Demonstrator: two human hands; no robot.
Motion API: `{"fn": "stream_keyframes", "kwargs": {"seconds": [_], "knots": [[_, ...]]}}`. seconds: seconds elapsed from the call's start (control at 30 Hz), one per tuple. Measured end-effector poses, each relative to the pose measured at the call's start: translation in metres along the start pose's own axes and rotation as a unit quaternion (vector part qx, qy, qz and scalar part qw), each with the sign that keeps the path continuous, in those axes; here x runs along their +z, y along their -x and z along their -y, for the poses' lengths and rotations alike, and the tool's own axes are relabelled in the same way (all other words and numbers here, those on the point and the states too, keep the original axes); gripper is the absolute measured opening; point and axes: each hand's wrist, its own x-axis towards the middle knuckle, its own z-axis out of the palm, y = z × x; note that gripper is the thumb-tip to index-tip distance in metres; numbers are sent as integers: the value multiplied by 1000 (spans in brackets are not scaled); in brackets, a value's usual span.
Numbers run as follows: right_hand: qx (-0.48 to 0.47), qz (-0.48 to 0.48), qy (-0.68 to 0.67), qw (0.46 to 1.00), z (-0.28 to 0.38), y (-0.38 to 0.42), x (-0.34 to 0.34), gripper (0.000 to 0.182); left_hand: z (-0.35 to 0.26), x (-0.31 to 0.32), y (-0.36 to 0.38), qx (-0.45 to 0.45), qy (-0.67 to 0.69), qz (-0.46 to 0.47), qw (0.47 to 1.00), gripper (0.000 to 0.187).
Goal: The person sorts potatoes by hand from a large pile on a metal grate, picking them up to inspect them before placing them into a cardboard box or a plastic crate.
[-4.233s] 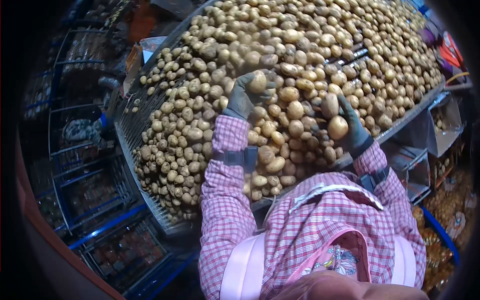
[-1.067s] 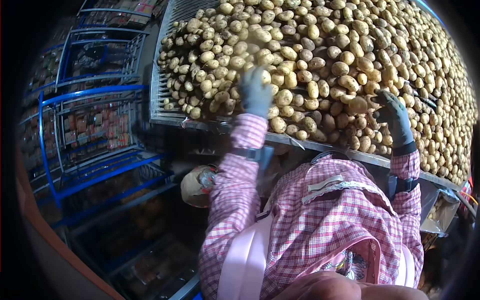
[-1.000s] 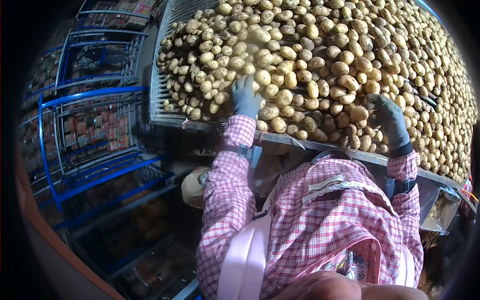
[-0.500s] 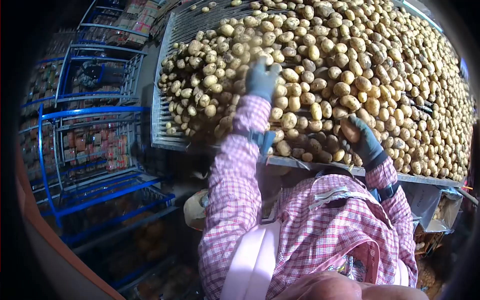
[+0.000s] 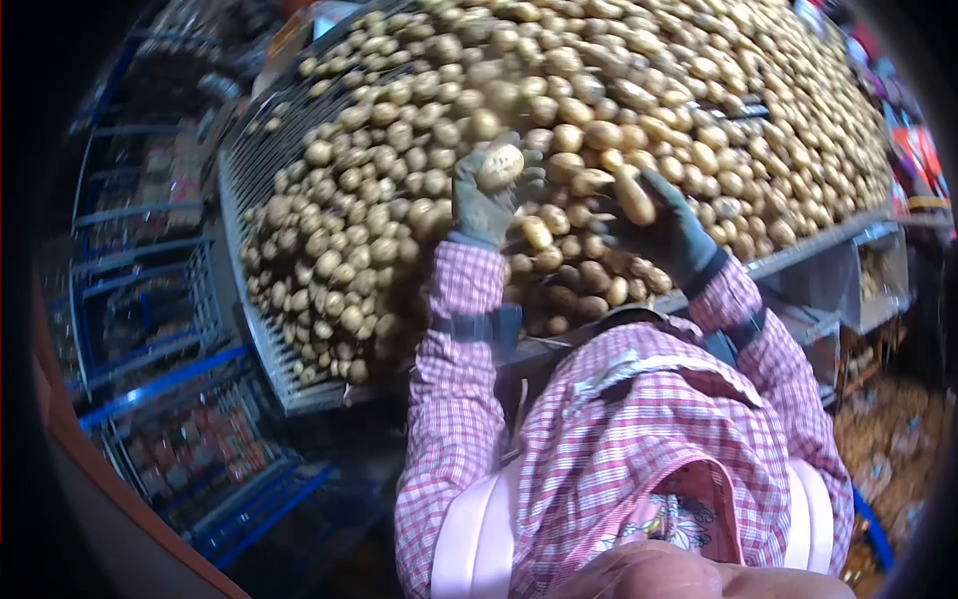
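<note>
My left hand (image 5: 483,208), in a grey-green work glove, is palm up with its fingers curled around a pale potato (image 5: 501,167). To its right, my right hand (image 5: 676,230), gloved alike, grips a long yellow potato (image 5: 633,196) between thumb and fingers. Part of the right hand lies in shadow. Both hands hover over a wide heap of loose potatoes (image 5: 349,200), some smudged with dark soil. Darker potatoes lie shaded between the hands and the near edge.
The potatoes rest on a slatted metal table (image 5: 261,324) with a raised rim. Blue-framed racks (image 5: 150,394) with packed goods stand at left. Below the table at right is an open box (image 5: 878,280). Bright orange and red items (image 5: 913,165) show at far right.
The view has turned. My left hand, which was reaching into the heap, now holds a potato palm up. My right hand has come up from the near rim, holding a potato.
</note>
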Motion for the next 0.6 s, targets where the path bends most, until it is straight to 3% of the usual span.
{"fn": "stream_keyframes", "kwargs": {"seconds": [0.03, 0.1, 0.13, 0.17, 0.2, 0.23, 0.27, 0.3, 0.37, 0.43, 0.47, 0.53, 0.6], "knots": [[20, 51, -3, 998, 4, 2, 8, 57, 20, 17, 4, -20, 55, 79, 995, 66], [3, 46, -27, 999, 6, 4, 14, 62, 75, 66, 11, 95, -224, 1, 970, 55], [2, 44, -40, 998, 6, 12, 9, 62, 98, 75, 14, 69, -225, 28, 972, 51], [-63, 33, -52, 996, 5, 14, 1, 62, 112, 84, 15, 88, -343, 41, 934, 55], [-63, 40, -55, 996, 12, 21, -13, 63, 124, 93, 15, 109, -456, 57, 881, 61], [-67, 49, -58, 995, 18, 30, -29, 64, 136, 103, 13, 134, -561, 76, 813, 67], [-103, 19, -22, 994, 16, 36, -49, 66, 150, 108, 11, 176, -677, 75, 710, 71], [-114, 31, -60, 991, 18, 48, -54, 67, 153, 130, 14, 201, -677, 107, 700, 69], [-147, -38, -40, 988, 26, 83, -63, 67, 168, 153, 11, 178, -661, 179, 706, 66], [-151, 6, -108, 983, 35, 100, -102, 55, 184, 185, 5, 72, -573, 226, 784, 63], [-199, 93, -91, 971, 42, 113, -124, 55, 195, 198, 4, 27, -544, 225, 808, 62], [-287, 273, -76, 915, 55, 140, -167, 55, 216, 201, 0, 20, -582, 204, 787, 56], [-297, 114, -159, 935, 60, 207, -193, 57, 226, 205, -5, 62, -641, 237, 728, 48]]}}
